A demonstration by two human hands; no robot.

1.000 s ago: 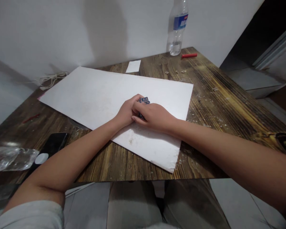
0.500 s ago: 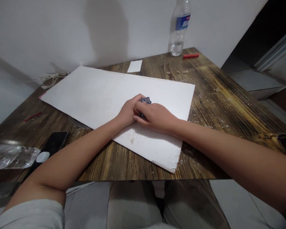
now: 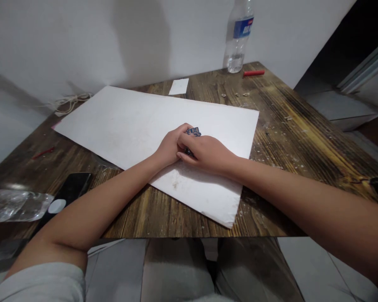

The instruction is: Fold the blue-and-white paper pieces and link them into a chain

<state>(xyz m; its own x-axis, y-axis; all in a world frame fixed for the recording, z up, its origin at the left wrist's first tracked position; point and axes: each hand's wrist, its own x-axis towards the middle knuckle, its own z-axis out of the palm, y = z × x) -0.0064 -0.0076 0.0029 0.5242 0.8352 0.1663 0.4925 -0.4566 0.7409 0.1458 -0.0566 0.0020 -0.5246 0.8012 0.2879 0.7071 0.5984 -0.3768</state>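
My left hand (image 3: pixel 170 147) and my right hand (image 3: pixel 204 152) are folded together over the white board (image 3: pixel 113 121). Between them sits a small dark object with blue edges (image 3: pixel 194 131); only its top and a bit below the fingers show, so I cannot tell its kind. Fingers of both hands are closed around it, the right ones overlapping the left. Most of the object is hidden. A grey smudge marks the board just below my hands.
On the brown wooden table (image 3: pixel 280 167) are a black phone (image 3: pixel 74 184), a clear plastic bottle lying down (image 3: pixel 15 204), a standing bottle with some water (image 3: pixel 236 63), a red stick (image 3: pixel 253 73), a white card (image 3: pixel 179 86), a white cable (image 3: pixel 71 102) and scattered crumbs.
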